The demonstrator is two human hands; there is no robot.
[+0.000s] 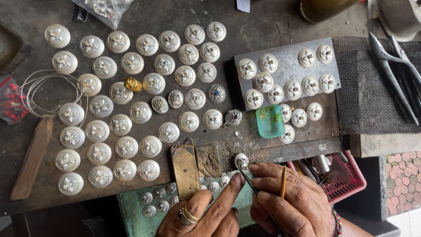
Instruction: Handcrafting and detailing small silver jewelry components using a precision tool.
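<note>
Left hand (206,215), ring on one finger: index extended up, tip pressing a small round silver ornament (241,161) at the near edge of the surface (263,26). Grip otherwise loosely curled, holding nothing else.

Right hand (289,202): closed grip on a thin dark metal tool (252,184), tip aimed at the ornament, approx. touching it. A slim wooden stick (283,181) stands upright btwn the fingers.

Ornament sits just right of a worn wooden peg (185,169).

Surroundings: many white round carved discs (125,147) in rows, left/centre; more discs on a grey metal plate (287,66); small teal dish (269,120) near the plate; metal shears (394,70) on dark mesh, far right; wire coil (44,92), left.
</note>
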